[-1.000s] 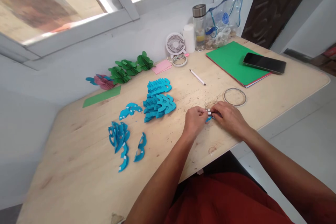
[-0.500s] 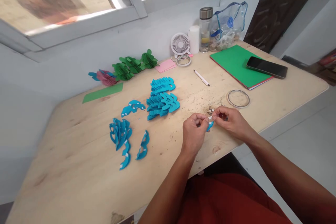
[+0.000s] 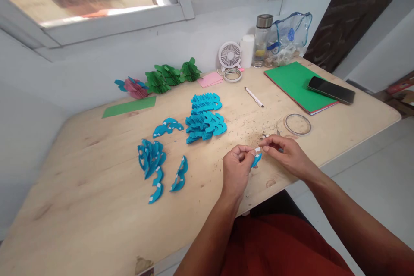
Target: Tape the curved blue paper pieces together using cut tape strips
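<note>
Pinched in my left hand (image 3: 237, 166) is a curved blue paper piece (image 3: 256, 160) with white tape patches on it. A white bit of tape (image 3: 257, 150) shows at its top edge, close to my left fingertips. My right hand (image 3: 284, 153) is closed in a pinch just right of the piece; whatever its fingertips hold is too small to make out. Behind the right fingers lies a small dark metal object (image 3: 263, 136), partly hidden. To the left are a folded blue paper cluster (image 3: 150, 157), a taped blue strip (image 3: 179, 174) and stacked blue paper pieces (image 3: 207, 126).
A tape ring (image 3: 298, 124) lies beyond my right hand, with a pen (image 3: 254, 97) farther back. A phone (image 3: 331, 89) rests on green sheets (image 3: 291, 82). Along the wall stand green paper shapes (image 3: 171, 76), a fan (image 3: 230, 55) and a glass bottle (image 3: 261, 41).
My right fingers have drawn slightly apart from the left hand, and more of the blue piece and its white tape shows. The camera view has shifted a little.
</note>
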Demonstrator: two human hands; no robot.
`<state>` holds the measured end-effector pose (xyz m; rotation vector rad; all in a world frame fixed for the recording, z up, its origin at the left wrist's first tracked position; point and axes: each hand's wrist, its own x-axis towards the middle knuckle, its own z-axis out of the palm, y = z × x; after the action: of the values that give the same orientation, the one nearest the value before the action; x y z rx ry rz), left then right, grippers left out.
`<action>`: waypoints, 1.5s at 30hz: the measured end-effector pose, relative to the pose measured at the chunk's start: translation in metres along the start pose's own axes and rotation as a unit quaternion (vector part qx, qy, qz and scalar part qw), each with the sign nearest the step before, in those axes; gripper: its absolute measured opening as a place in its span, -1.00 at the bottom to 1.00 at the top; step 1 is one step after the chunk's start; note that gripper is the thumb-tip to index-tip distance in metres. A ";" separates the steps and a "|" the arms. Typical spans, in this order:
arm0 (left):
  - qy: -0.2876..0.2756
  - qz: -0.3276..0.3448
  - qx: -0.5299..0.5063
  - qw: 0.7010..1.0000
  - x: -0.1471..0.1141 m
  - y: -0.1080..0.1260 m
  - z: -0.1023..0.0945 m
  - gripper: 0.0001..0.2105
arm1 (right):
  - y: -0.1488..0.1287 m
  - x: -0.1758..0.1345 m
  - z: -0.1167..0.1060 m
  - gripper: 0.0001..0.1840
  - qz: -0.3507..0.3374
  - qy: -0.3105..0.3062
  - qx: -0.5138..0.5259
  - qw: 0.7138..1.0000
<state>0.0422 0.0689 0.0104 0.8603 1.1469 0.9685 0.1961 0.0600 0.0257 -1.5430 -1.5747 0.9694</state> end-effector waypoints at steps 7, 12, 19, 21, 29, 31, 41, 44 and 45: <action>-0.016 -0.011 -0.006 1.000 -0.005 0.001 0.000 -0.89 | -0.002 0.000 0.006 -0.87 0.018 -0.024 -0.003 1.000; -0.015 -0.025 -0.020 0.999 -0.006 0.001 0.003 -0.86 | -0.004 -0.002 0.007 -0.87 -0.035 0.014 -0.070 0.997; -0.007 -0.029 -0.022 0.999 -0.007 -0.003 0.010 -0.85 | 0.000 -0.004 0.008 -0.88 -0.060 0.046 -0.094 0.993; -0.001 -0.030 -0.021 0.999 -0.009 -0.001 0.010 -0.85 | 0.003 -0.004 0.006 -0.90 -0.045 0.066 -0.079 0.994; 0.011 -0.044 -0.078 0.996 -0.015 0.010 0.006 -0.78 | 0.002 -0.003 -0.001 -0.84 0.074 0.040 0.182 0.980; 0.000 -0.055 -0.104 0.993 -0.017 0.011 0.006 -0.74 | 0.002 -0.004 0.001 -0.83 0.096 0.019 0.276 0.956; -0.091 -0.107 -0.203 0.969 -0.025 0.010 -0.002 -0.73 | -0.004 -0.010 0.013 -0.83 0.086 0.014 0.369 0.925; -0.099 -0.112 -0.225 0.963 -0.027 0.009 -0.006 -0.72 | -0.012 -0.013 0.018 -0.80 0.047 0.040 0.307 0.950; -0.100 -0.109 -0.228 0.962 -0.028 0.009 -0.007 -0.72 | -0.015 -0.014 0.019 -0.79 0.037 0.045 0.290 0.955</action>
<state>0.0299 0.0468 0.0261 0.4366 0.7807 0.8908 0.1729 0.0458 0.0300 -1.2095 -1.0401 1.2467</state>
